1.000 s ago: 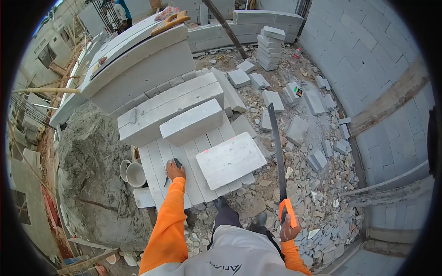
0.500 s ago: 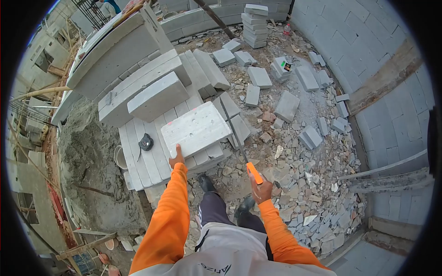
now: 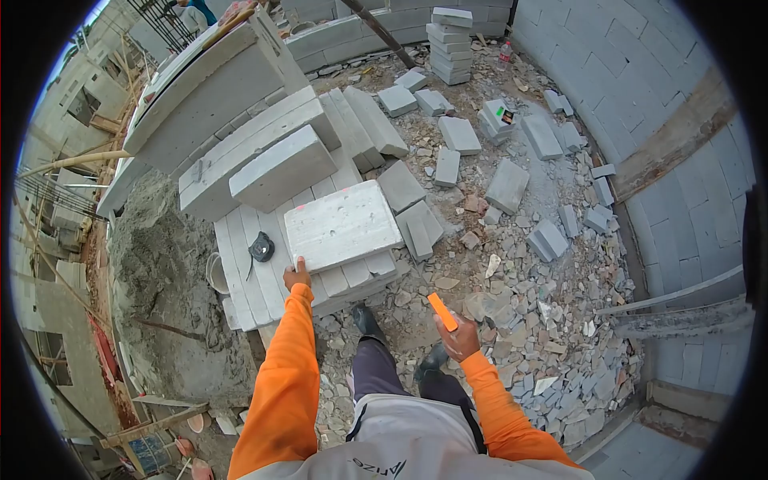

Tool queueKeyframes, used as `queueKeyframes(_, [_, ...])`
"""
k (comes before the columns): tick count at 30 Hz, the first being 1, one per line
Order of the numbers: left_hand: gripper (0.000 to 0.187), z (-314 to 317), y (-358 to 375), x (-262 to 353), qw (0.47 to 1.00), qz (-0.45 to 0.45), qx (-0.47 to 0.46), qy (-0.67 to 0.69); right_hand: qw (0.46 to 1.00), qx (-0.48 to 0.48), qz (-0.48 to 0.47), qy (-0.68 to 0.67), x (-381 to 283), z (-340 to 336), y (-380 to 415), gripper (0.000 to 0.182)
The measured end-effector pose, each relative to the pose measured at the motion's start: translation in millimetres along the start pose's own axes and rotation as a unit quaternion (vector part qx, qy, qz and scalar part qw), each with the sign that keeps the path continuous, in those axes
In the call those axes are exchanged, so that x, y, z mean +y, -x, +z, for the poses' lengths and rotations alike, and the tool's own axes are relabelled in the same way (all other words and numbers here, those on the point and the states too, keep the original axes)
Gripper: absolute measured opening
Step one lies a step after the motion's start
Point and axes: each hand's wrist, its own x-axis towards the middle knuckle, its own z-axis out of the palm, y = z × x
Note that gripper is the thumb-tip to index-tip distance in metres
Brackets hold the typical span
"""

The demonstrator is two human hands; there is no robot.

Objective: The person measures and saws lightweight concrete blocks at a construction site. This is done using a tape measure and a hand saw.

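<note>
Head view: left hand [image 3: 297,274], fingers flat and together, presses on the near corner of the pale grey rectangular concrete block [image 3: 342,225], which lies atop the stack of white blocks [image 3: 256,276]. Right hand [image 3: 462,339], fingers curled tight round the orange saw handle [image 3: 442,311], held over rubble [image 3: 528,320]; blade not discernible. Black tape measure [image 3: 262,247] sits on the stack just left of the block.

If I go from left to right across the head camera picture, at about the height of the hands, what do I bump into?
Sand pile → bucket → tape measure → left hand on the big grey block → right hand gripping the orange saw handle → rubble → block wall.
</note>
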Motion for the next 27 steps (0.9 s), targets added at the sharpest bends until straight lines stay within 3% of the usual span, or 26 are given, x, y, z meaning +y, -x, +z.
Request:
queueKeyframes(7, [0.063,12,35,-11,0.994,-0.033,0.074,0.071,1.0,0.007,-0.025,-0.012,-10,-7,-12,0.026])
queueKeyframes(10, [0.05,8,38,-1,0.992,-0.099,0.021,0.071,0.999,0.023,-0.035,0.028,1,-6,-12,0.026])
queueKeyframes(13, [0.04,-12,70,58,0.992,-0.007,0.103,-0.072,0.994,0.107,-0.021,-0.009,-5,4,-10,0.028])
queueKeyframes(15, [0.039,16,62,68,0.977,0.179,0.105,-0.049,0.99,0.136,-0.024,-0.017,1,21,-4,0.029])
queueKeyframes(17, [0.042,45,61,90,0.948,0.31,0.038,-0.069,0.987,0.159,-0.022,-0.02,7,38,-6,0.031])
queueKeyframes(19, [0.046,71,61,120,0.92,0.376,-0.052,-0.096,0.983,0.18,-0.021,-0.022,12,53,-15,0.033])
queueKeyframes(22, [0.051,102,51,147,0.884,0.434,-0.09,-0.148,0.984,0.173,-0.048,-0.017,4,63,-33,0.031])
queueKeyframes(24, [0.054,101,49,155,0.884,0.425,-0.081,-0.178,0.982,0.17,-0.085,-0.021,7,71,-41,0.03])
queueKeyframes(27, [0.057,88,59,165,0.884,0.406,-0.091,-0.213,0.989,0.126,-0.067,0.024,12,74,-36,0.029])
